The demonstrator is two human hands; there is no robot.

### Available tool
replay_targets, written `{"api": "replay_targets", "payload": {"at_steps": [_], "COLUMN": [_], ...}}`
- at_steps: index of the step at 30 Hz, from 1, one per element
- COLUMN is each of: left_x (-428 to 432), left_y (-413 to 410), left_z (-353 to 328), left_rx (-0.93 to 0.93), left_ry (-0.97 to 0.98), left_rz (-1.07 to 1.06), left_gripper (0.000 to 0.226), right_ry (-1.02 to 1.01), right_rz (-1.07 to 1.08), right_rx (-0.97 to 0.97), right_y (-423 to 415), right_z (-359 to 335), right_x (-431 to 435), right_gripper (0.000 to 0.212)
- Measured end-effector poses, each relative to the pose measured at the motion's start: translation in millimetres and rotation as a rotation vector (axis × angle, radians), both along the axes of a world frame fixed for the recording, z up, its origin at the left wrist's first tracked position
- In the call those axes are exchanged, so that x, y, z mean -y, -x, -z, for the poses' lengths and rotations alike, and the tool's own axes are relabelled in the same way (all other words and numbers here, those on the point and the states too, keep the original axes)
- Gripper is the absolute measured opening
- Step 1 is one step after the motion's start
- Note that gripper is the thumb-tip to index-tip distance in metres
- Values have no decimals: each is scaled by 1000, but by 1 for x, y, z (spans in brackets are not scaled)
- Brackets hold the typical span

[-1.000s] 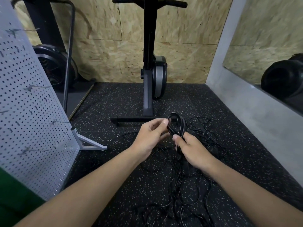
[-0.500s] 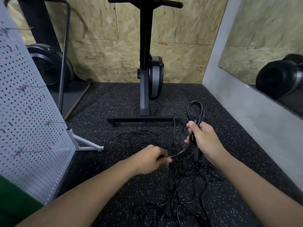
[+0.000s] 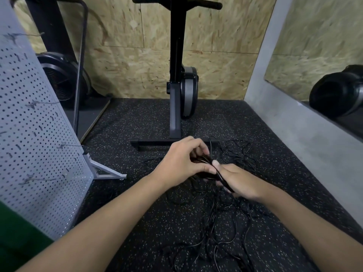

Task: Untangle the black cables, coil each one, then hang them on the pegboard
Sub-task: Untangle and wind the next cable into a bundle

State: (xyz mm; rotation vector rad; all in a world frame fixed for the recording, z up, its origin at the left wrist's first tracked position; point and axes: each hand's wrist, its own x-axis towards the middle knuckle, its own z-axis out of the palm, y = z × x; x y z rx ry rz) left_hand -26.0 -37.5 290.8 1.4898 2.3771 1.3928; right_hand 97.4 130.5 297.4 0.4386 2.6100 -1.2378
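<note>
Left hand [image 3: 182,163] is back at the half-wound black cable coil [image 3: 224,180] w/ a fresh loop (was pulling slack low), fingers curled round it; right hand [image 3: 241,182] fingers grip the bundle. Black cable tangle [image 3: 225,228] lies on speckled rubber floor [image 3: 127,130], grey perforated pegboard [image 3: 39,134] hooks bare: coil prob. unfinished.

Dim even light, soft focus — edges bowed

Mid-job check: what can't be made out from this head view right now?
Loop count of the coiled cable: head view, covered by the left hand and right hand.
How many cables are in the tangle: head view, thin strands overlap on the dark floor.
Pegboard top and left part: head view, cut by the frame edge.
</note>
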Motion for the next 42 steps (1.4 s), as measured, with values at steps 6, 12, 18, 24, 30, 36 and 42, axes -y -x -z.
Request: {"api": "replay_targets", "payload": {"at_steps": [6, 12, 18, 24, 30, 36, 42], "left_x": [11, 12, 20, 29, 17, 4, -3], "left_y": [10, 15, 26, 40, 30, 11, 1], "left_z": [-1, -3, 9, 29, 42, 21, 16], "left_rx": [35, 60, 157, 453, 324, 718, 961], "left_ry": [97, 250, 133, 249, 150, -180, -353], "left_rz": [35, 84, -50, -10, -51, -136, -237], "left_gripper": [23, 18, 17, 31, 4, 13, 11], "right_ry": [23, -89, -100, -130, -72, -97, -123], "right_rz": [-168, -285, -224, -183, -116, 99, 153], "right_rx": [63, -18, -111, -228, -307, -400, -346], "right_y": [-5, -1, 2, -3, 0, 4, 9], "right_z": [0, 9, 16, 9, 13, 17, 15], "right_x": [2, -3, -15, -27, -27, -16, 2], "right_gripper": [62, 44, 33, 36, 36, 26, 18]}}
